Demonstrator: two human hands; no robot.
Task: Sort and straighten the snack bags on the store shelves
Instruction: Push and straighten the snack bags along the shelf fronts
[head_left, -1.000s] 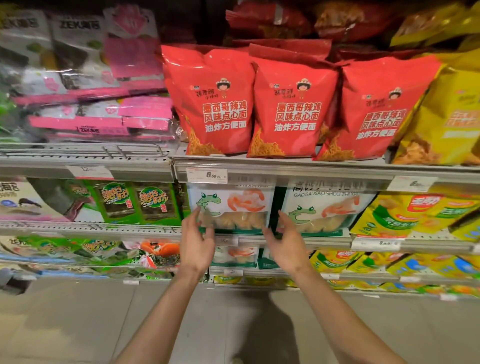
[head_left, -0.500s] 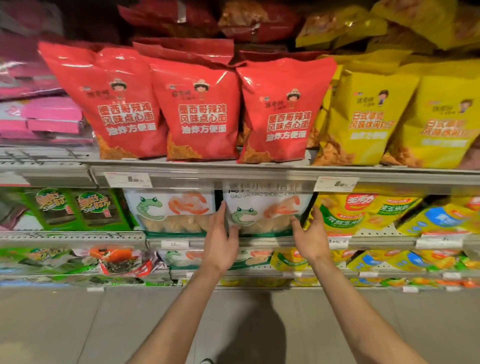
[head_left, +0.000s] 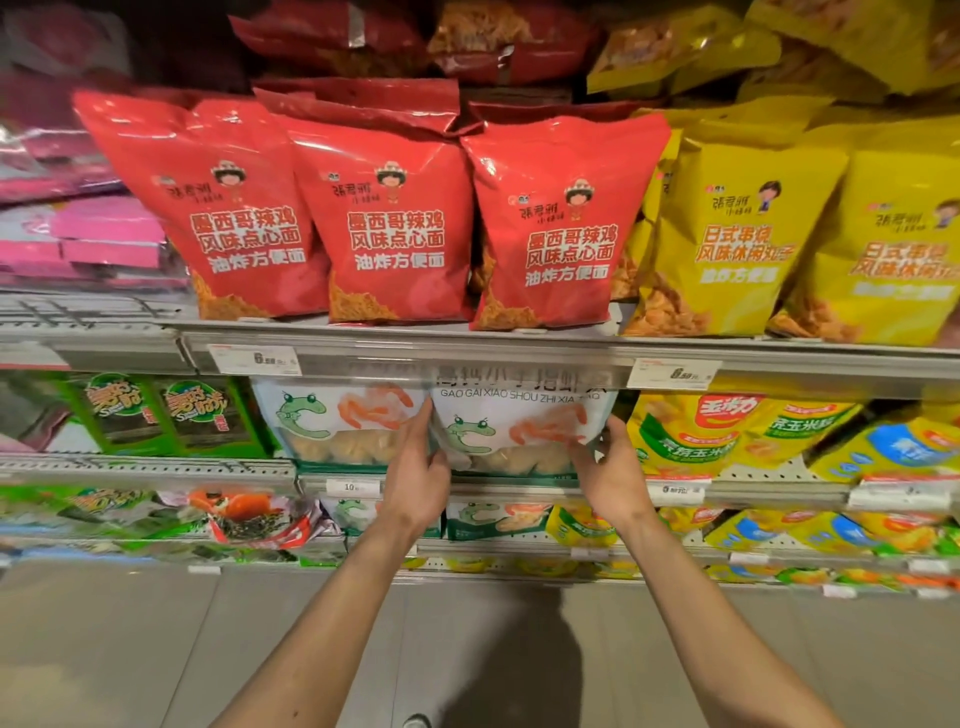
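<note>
On the middle shelf stand two white shrimp-cracker bags with a green frog print. My left hand (head_left: 415, 475) grips the left edge of the right-hand white bag (head_left: 514, 431), and my right hand (head_left: 610, 467) grips its right edge. The other white bag (head_left: 332, 426) stands just left of my left hand. On the shelf above, three red noodle-snack bags (head_left: 395, 223) stand upright side by side, with yellow bags (head_left: 727, 239) to their right.
Green seaweed packs (head_left: 156, 415) sit left of the white bags, yellow corn-snack bags (head_left: 727, 431) to the right. Pink packs (head_left: 104, 234) lie at upper left. The metal shelf rail (head_left: 519, 358) with price tags juts out above my hands. Lower shelves hold more small bags; grey floor below.
The view has swung right along the shelves. Both hands left the first white bag for the one to its right and now clasp its two sides.
</note>
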